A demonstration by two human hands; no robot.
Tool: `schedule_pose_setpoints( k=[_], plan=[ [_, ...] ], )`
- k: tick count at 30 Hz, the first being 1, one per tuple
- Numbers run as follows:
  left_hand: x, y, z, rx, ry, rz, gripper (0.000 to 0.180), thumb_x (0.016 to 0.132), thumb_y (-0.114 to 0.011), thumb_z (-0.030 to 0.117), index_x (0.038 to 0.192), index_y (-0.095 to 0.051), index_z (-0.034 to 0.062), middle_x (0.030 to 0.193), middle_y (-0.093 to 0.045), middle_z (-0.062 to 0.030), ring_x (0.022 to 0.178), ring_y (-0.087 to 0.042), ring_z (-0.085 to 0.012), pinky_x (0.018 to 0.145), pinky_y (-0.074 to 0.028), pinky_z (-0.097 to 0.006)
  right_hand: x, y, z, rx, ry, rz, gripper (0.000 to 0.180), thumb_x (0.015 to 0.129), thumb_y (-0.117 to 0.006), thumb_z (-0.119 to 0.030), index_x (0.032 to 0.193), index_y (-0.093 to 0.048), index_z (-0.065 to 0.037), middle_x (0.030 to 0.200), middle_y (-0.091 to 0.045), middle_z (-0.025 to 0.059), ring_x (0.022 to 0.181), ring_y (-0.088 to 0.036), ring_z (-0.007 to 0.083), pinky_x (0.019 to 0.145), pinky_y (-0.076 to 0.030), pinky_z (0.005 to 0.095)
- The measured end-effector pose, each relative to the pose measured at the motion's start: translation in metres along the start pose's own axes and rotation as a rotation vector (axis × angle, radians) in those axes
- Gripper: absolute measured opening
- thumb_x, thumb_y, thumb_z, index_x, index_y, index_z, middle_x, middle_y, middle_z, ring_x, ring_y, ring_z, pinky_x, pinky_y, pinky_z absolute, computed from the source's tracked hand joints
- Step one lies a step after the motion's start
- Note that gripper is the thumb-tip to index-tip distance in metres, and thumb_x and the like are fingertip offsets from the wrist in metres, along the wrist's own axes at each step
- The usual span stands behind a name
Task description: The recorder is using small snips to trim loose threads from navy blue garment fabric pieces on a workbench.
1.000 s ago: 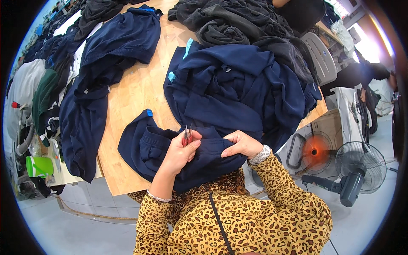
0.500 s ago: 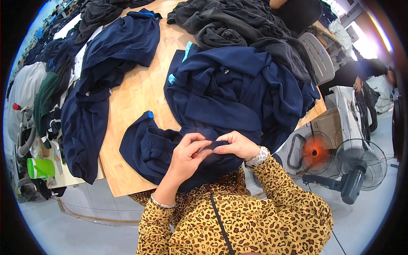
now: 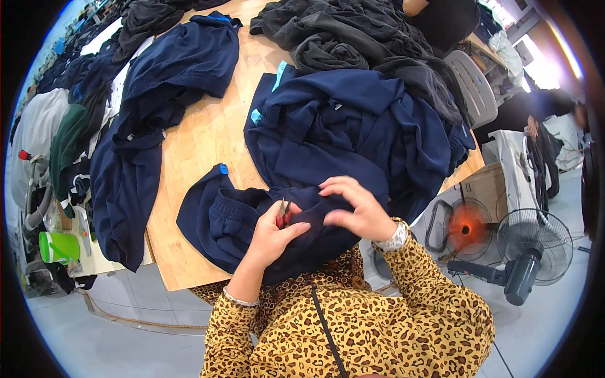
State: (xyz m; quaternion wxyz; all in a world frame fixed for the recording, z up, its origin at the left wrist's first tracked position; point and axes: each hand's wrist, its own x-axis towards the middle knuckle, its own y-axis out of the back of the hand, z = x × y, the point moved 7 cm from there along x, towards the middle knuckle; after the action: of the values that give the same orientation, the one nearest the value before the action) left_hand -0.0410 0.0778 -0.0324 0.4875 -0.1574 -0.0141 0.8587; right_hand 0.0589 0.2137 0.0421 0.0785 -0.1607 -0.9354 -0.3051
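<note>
Small red-handled thread snips [image 3: 286,217] stick up from my left hand [image 3: 270,238], their metal tips pointing away from me. My left fingers are closed around them. To its right my right hand [image 3: 362,213] is open, thumb and fingers apart, with nothing between them. Both hands are over a navy garment [image 3: 230,214] bunched at the table's near edge. The garment has a gathered elastic band and a blue tag at its far left corner. Parts of it lie hidden under my hands.
A large navy garment heap [image 3: 334,132] lies just beyond my hands, with dark grey clothes [image 3: 353,31] behind it. More navy garments [image 3: 176,69] hang off the left side of the wooden table [image 3: 195,145]. At right stand a grey fan [image 3: 532,252], a chair [image 3: 469,85] and another person's arm [image 3: 535,107].
My right hand has let go of the garment, opened and moved slightly right. The pinched cloth has dropped, and the snips in my left hand now show upright.
</note>
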Motion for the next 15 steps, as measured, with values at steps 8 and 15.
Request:
schedule_pose_setpoints(
  k=[8,15],
  plan=[
    [0.003,-0.007,0.011,-0.277,0.111,-0.095,0.030,0.075,-0.077,0.006,0.094,-0.054,0.0059,0.081,-0.053,0.0052,0.070,-0.047,-0.0021,0.061,-0.041,-0.018,-0.002,-0.026,-0.001,-0.059,-0.097,-0.199,0.057,0.073,-0.077,-0.018,0.124,-0.056,-0.008,0.092,-0.061,0.0072,0.083,-0.060,0.0213,0.073,-0.045,0.0301],
    [0.003,-0.005,0.002,-0.017,-0.044,-0.115,0.030,0.076,-0.076,0.004,0.103,-0.063,0.0030,0.084,-0.058,0.0052,0.069,-0.049,-0.0026,0.061,-0.042,-0.018,-0.008,-0.021,0.023,0.330,-0.248,-0.176,0.038,0.073,-0.079,-0.014,0.109,-0.068,-0.007,0.075,-0.063,0.0053,0.065,-0.054,0.0100,0.062,-0.043,0.0251]
  ],
)
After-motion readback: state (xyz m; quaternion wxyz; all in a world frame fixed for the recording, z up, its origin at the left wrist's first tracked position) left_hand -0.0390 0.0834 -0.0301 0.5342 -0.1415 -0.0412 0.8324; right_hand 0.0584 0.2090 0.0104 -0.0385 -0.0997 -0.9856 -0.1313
